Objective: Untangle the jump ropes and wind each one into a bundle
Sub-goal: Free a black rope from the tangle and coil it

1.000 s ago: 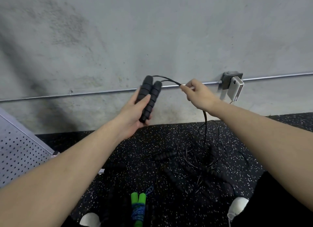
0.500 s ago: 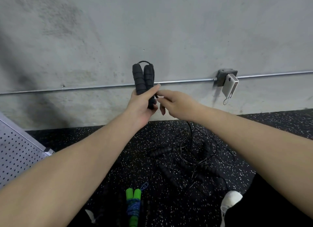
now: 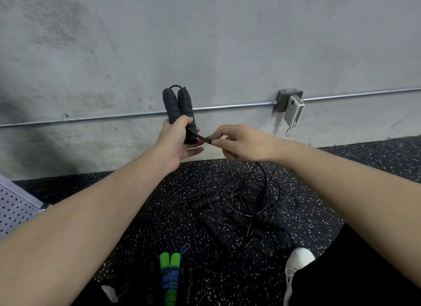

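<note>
The left grip [image 3: 175,141] is clutching two black handles [image 3: 178,107] upright, side by side. Just right of it, the right grip [image 3: 241,143] is pinching their black cord [image 3: 204,138]. Below both grips, more tangled ropes [image 3: 246,205] are lying on the floor [image 3: 159,191].

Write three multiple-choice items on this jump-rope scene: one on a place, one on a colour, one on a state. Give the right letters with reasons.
1. Where does the green-handled rope lie?
A. on the floor near the person's feet
B. hung on the wall pipe
C. in the right hand

2. What colour are the handles in the left hand?
A. green
B. black
C. white

3. What is the right hand doing?
A. resting flat on the floor
B. pinching the black cord
C. holding the white device on the wall

Answers: 1 A, it lies wound up at the bottom of the view; 2 B, both foam handles are black; 3 B, its fingertips pinch the cord beside the left hand's grip.
</note>
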`<state>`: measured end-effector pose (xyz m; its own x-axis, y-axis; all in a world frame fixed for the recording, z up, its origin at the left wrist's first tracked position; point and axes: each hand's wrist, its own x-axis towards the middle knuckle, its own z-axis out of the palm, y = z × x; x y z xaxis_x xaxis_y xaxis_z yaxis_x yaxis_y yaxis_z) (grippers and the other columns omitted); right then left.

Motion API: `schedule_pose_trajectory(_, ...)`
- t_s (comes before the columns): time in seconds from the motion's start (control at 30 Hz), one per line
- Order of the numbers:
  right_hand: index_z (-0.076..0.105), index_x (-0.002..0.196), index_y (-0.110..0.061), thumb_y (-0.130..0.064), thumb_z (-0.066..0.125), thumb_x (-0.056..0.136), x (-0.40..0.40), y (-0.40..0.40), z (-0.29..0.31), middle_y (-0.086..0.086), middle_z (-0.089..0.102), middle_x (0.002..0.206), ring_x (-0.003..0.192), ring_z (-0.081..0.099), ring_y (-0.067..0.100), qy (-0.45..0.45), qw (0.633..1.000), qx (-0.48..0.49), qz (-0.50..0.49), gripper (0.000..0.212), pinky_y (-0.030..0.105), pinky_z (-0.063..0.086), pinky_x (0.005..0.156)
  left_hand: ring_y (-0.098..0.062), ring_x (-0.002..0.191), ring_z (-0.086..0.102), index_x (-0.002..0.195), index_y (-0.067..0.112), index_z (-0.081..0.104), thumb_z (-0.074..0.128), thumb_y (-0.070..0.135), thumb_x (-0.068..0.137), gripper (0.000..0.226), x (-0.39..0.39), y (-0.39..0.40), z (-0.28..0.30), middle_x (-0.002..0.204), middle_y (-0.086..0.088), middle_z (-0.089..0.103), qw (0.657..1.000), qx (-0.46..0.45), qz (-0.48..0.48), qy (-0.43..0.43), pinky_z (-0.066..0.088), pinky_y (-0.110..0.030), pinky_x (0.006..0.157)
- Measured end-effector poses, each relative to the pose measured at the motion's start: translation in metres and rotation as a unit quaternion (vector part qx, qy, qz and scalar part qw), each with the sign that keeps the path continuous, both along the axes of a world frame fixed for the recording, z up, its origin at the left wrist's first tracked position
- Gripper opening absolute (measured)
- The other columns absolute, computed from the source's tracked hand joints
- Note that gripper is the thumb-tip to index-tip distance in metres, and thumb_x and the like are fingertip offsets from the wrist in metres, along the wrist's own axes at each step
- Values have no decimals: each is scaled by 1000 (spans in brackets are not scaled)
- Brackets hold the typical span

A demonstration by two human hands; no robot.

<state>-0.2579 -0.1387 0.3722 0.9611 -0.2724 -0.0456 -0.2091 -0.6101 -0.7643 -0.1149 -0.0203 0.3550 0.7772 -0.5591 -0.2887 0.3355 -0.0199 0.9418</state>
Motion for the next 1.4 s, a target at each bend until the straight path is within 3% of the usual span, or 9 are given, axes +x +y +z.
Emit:
schedule_pose_trajectory(0.1,65,115,-27,-26,49,105,-12,-15,1,-11,51,55,46,41,6,41,997,30,51,19,17,33,46,-18,51,55,118,5,55,57,22,100,25,2,8,3,89,-9,63,997,-36,-46,58,31,-21,39)
schedule_pose_trajectory(0.27,71,79,-25,-54,52,96,-23,-31,-6,-6,47,55,53,40,15,77,996,40,30,38,23,40,54,-12,52,44,103,2,55,52,22,100,21,-2,21,13,80,-5,51,979,-93,-124,131,25,-17,38)
schedule_pose_trajectory(0.43,69,110,-27,-35,47,104,-23,-38,-7,-14,45,61,58,42,7,87,992,60,68,24,24,41,67,-9,50,41,116,9,42,60,20,87,36,0,37,21,78,-1,45,967,-119,-171,146,23,-15,39)
schedule_pose_trajectory(0.53,72,98,-30,-50,53,98,-23,-37,-7,-15,46,59,59,41,11,92,994,14,53,28,24,42,65,-6,47,40,109,6,47,59,23,82,34,-3,45,25,74,0,49,961,-109,-212,140,18,-13,41)
schedule_pose_trajectory(0.67,64,70,-22,-63,62,87,-20,-40,-13,-6,40,54,51,35,13,60,998,-35,-9,44,22,35,53,-6,48,42,112,5,52,58,19,87,30,-5,54,21,86,-4,52,946,-72,-293,116,21,-12,40)
schedule_pose_trajectory(0.87,74,87,-30,-37,65,95,-14,-43,-13,-29,61,60,54,51,-9,52,998,-40,9,14,2,34,55,-10,48,46,122,10,48,56,15,84,39,-6,62,10,83,-4,54,907,32,-414,70,29,-13,39)
schedule_pose_trajectory(1.03,65,68,-16,-7,70,91,-7,-51,-19,-13,64,58,53,54,-10,56,998,-30,11,25,6,41,57,-16,54,56,120,16,46,59,5,88,37,-22,62,7,81,-5,59,861,125,-492,21,34,-14,39)
schedule_pose_trajectory(1.17,77,89,-18,-21,75,88,4,-47,-17,-8,76,84,70,62,-6,54,998,-36,14,4,9,45,70,-22,57,62,136,23,31,56,-5,97,54,-26,57,-2,97,-12,63,852,202,-481,-48,44,-22,40)
schedule_pose_trajectory(1.4,78,80,-26,-38,85,76,31,-17,-13,-16,72,75,63,55,-8,0,997,-72,20,15,5,38,59,-24,50,61,136,19,26,63,3,94,59,-28,46,-16,106,-24,57,819,311,-473,-94,49,-26,41)
